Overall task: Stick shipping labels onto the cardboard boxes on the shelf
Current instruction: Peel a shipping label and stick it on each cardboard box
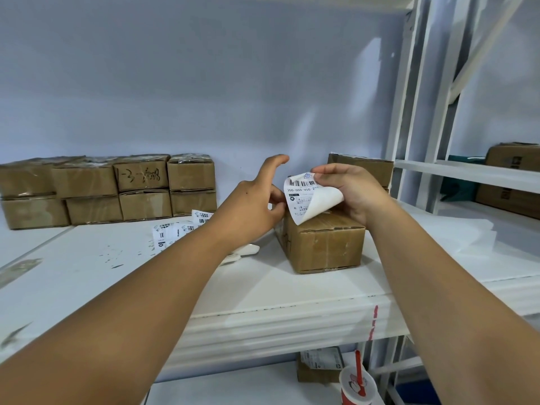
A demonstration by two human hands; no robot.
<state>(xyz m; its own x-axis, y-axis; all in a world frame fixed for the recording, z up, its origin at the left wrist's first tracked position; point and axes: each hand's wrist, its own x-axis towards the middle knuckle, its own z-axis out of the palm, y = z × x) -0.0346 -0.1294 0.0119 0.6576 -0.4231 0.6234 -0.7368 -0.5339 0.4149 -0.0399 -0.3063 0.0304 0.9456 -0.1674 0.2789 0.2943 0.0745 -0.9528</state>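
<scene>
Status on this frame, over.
Right hand pinches label top, left hand pinches its side edge. Label curling above box, not stuck. Nothing in the way.

Label (pixel 302 197) half-peeled, upright over brown box (pixel 324 247), centre.
Box stack (pixel 108 190) at 9 o'clock; loose labels (pixel 171 232) beside it.

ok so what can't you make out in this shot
Head view:
label print: too small, corner under the right hand.
left hand grip on label: fingertips hidden by its own knuckles.
loose labels: partly behind left forearm.
rear box: mostly behind right hand.
cup: cut by bottom edge.
</scene>
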